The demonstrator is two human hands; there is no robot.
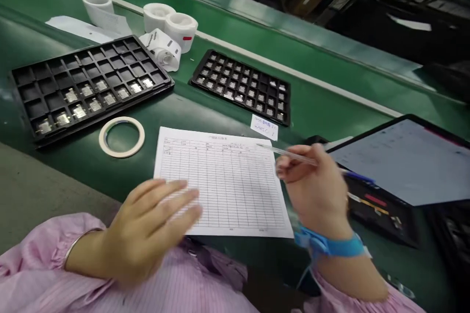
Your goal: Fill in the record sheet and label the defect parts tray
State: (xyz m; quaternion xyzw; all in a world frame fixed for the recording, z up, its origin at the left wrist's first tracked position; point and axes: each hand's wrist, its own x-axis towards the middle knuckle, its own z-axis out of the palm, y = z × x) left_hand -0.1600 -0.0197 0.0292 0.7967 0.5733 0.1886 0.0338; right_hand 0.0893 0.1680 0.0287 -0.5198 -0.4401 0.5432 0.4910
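A printed form with a ruled grid (220, 186) lies on the green table in front of me. My right hand (316, 186) grips a clear-barrelled pen (290, 155), its tip over the form's upper right. A blue wrist strap (330, 245) is around that wrist. My left hand (150, 230), slightly blurred, hovers at the form's lower left edge with fingers outstretched and nothing in them. Whether its fingertips touch the paper I cannot tell. Just beyond the form's upper right corner is a small handwritten label (264, 127).
A large black tray (40, 85) holding several small metal parts is at the left, with a tape roll (104, 143) before it. Behind the form is a smaller filled tray (265, 87). White label rolls (181, 32) stand at the back; a tablet-like screen (407, 161) is at the right.
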